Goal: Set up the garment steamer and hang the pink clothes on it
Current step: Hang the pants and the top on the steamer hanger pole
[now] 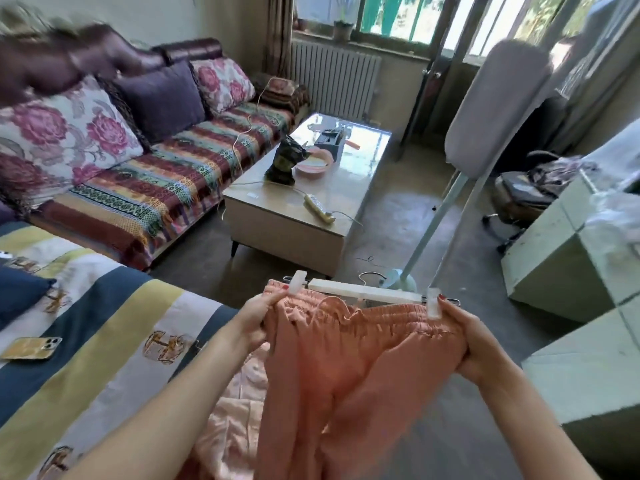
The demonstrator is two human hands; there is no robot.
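Pink trousers (363, 351), legs cut off below

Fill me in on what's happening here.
A person is clipping pink trousers onto a white clip hanger. The left hand holds the waistband at the left clip, and the right hand holds the other end at the right clip. The garment steamer stands ahead on its pole, with nothing hung on it yet.
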